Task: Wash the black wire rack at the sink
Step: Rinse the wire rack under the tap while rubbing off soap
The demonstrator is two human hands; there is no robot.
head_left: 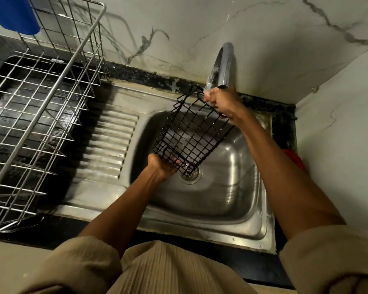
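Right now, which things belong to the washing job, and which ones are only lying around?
For the job: black wire rack, left hand, right hand, tap, sink.

Lying about: steel dish basket, blue object, red object.

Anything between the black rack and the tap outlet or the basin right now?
Nothing visible. The black wire rack hangs tilted over the sink, gripped by the left hand at its low end and the right hand at its top end, just under the faucet. The basin below holds only the drain.
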